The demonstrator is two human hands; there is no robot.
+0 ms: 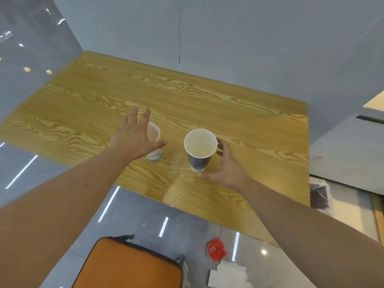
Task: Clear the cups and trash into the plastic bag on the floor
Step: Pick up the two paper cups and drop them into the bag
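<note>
I see my left hand (133, 138) spread open over the wood-grain tabletop (239, 121), fingers splayed across the near side of a white paper cup with a blue-patterned base (154, 142); whether it touches, I cannot tell. Beside it stands a dark blue paper cup with a white interior (200, 149), upright. My right hand (225, 166) curls open around it, not yet closed. On the floor lie red crumpled trash (216, 248) and white paper pieces (228, 275).
</note>
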